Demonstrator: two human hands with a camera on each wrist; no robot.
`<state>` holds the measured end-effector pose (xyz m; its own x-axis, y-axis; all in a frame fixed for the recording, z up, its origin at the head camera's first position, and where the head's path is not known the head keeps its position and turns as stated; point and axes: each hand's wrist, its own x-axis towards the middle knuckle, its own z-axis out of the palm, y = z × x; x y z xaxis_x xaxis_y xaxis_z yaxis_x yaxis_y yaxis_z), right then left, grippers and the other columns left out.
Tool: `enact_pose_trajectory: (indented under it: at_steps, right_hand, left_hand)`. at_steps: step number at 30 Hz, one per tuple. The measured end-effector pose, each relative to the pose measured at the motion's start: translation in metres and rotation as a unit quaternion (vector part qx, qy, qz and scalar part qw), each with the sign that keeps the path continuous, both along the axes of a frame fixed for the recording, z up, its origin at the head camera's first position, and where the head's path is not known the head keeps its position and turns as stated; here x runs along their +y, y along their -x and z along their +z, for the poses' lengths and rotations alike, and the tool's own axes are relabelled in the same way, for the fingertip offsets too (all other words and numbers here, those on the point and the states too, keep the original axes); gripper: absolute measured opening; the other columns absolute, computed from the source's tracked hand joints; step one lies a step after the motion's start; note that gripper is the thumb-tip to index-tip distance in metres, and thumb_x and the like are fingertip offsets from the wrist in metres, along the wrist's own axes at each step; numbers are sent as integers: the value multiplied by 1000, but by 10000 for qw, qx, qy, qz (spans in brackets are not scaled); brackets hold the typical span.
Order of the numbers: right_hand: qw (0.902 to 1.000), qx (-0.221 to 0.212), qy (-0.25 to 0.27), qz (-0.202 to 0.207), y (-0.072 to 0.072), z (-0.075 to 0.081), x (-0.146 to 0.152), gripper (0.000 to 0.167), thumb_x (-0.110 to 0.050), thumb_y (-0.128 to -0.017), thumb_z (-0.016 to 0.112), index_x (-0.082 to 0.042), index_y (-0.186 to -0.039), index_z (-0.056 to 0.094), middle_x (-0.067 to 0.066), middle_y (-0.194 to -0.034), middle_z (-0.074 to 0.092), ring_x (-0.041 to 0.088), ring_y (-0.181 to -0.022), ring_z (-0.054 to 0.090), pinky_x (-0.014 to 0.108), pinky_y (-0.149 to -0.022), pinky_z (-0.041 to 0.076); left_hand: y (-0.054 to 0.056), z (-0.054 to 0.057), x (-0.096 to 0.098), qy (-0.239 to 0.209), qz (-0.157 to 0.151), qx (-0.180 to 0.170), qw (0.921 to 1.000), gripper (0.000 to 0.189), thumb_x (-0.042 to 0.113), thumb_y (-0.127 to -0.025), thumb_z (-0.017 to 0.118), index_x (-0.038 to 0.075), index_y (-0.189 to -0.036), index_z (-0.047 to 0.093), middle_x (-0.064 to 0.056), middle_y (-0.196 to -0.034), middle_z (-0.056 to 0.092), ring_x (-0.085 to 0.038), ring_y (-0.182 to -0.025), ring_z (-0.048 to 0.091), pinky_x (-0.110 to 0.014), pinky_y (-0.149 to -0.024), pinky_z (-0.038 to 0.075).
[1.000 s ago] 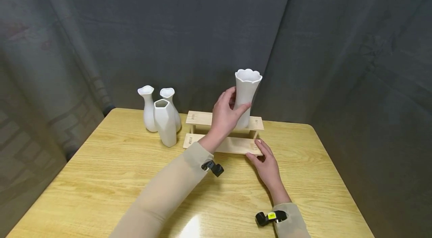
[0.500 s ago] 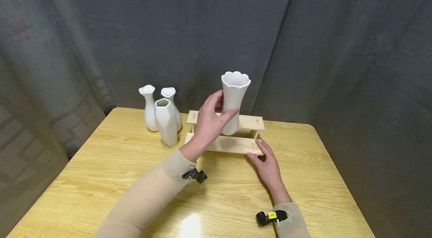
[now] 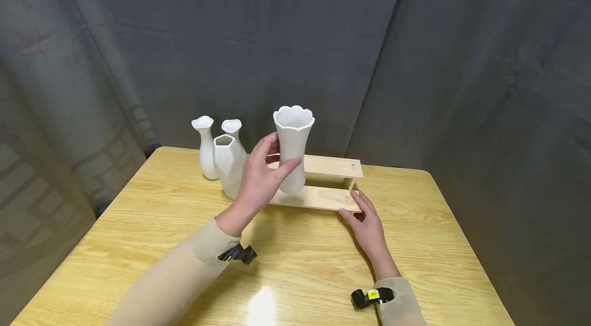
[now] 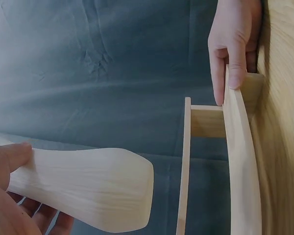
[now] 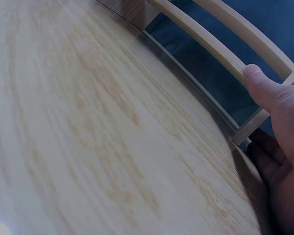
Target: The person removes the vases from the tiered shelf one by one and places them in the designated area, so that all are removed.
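My left hand [image 3: 259, 176] grips a white vase [image 3: 292, 149] with a scalloped, flared rim, thumb at the front and fingers behind. The vase is upright, and in the left wrist view its rounded base [image 4: 122, 188] hangs apart from the planks. Below and behind it in the head view stands a pale two-step wooden rack [image 3: 334, 167]; its left end is hidden by the left hand. My right hand [image 3: 369, 226] holds the right end of the rack's lower step. The right wrist view has the thumb [image 5: 255, 76] on that plank's front edge.
Just left of the rack stand a faceted white vase [image 3: 228, 164] and two slim-necked white vases, the left one [image 3: 207, 154] and the rear one [image 3: 232, 127]. A dark grey curtain [image 3: 258, 49] hangs behind the wooden table [image 3: 314, 264].
My left hand has moved the scalloped vase from over the upper step leftward and toward me, and the hand now overlaps the faceted vase. My right hand stays at the rack's end.
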<state>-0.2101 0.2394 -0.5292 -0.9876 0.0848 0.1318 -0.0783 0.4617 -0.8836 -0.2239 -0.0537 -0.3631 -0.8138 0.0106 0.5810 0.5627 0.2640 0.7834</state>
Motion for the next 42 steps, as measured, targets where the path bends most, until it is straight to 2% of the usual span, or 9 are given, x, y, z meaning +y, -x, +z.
enact_pose_trajectory:
  at_steps: [4,11,18,24,29,34,38,42]
  right_hand:
    - [10000,-67,46,-13,1,1,1,73,-29,-105,79,-16,-169,47,8,-180,28,30,-155,45,40,-115,48]
    - [9999,-113,57,57,2,1,2,75,-31,-105,80,-16,-170,46,9,-180,27,30,-155,45,32,-112,48]
    - [10000,34,72,11,0,1,1,74,-29,-105,80,-13,-169,47,13,-179,30,34,-155,45,38,-114,49]
    - [9999,155,29,1,-1,0,1,73,-28,-104,81,-11,-168,48,16,-177,32,38,-153,47,28,-110,49]
    - [10000,75,65,2,1,0,2,74,-29,-104,81,-12,-168,47,14,-178,30,36,-154,46,26,-111,48]
    - [10000,-6,78,17,1,0,2,74,-28,-104,80,-13,-169,47,13,-179,29,34,-155,45,25,-110,47]
    - [10000,-13,95,21,1,0,2,74,-29,-104,80,-13,-169,47,13,-179,29,34,-155,46,34,-114,48]
    - [9999,-14,169,33,1,1,2,74,-29,-104,81,-13,-168,47,13,-179,29,33,-155,46,24,-111,47]
  left_hand:
    - [-7,-1,-13,-17,19,-82,10000,62,9,-92,92,2,-147,63,-14,-137,68,-32,-118,72,-50,-101,61]
    - [-24,-8,-37,98,184,-339,9992,67,10,-92,92,8,-151,62,-11,-141,68,-31,-121,70,-52,-102,59]
    - [-36,-14,-58,293,359,-426,9980,66,9,-92,92,10,-151,62,-10,-140,68,-32,-118,70,-54,-103,58]
    - [-45,-18,-77,302,572,-483,9967,64,7,-91,93,13,-148,64,-6,-138,68,-28,-117,69,-51,-103,57]
    - [-51,-20,-92,381,810,-438,9950,60,7,-93,91,11,-147,65,-7,-135,69,-27,-117,69,-51,-103,56]
    - [-55,-22,-106,476,1087,-387,9922,58,7,-94,90,10,-146,64,-6,-132,70,-23,-116,69,-42,-102,57]
    - [-56,-22,-116,482,1286,-336,9900,60,8,-94,91,10,-148,64,-7,-131,71,-21,-114,68,-31,-99,55]
    - [-57,-22,-125,529,1494,-343,9868,64,9,-92,92,10,-150,64,-9,-132,71,-23,-115,69,-29,-98,54]
